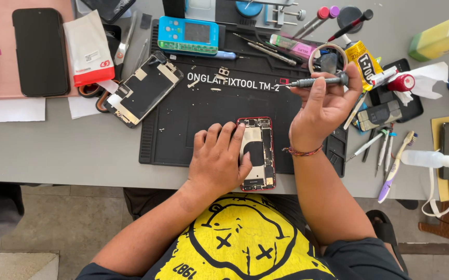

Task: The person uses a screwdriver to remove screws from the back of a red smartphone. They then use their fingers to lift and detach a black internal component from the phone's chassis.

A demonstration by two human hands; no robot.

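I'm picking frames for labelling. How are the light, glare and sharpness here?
Head view: even, soft daylight; only faint shadows under the left hand and right hand; sharp focus on the opened phone and screwdriver; slight sheen on the black mat; mild wide-angle bending at edges.

left arm: bare forearm rises from the lower left, angled up and to the right.
left hand (218, 158): palm down, back toward the camera, pressed flat; fingers (215, 136) spread slightly, pointing up and away from the body, thumb tucked at the right side.
right arm: bare forearm climbs from the lower right, nearly upright, a braided band around the wrist.
right hand (322, 103): raised above the left, fingers curled into a pinch, thumb and forefinger closed around a thin tool shaft pointing left.
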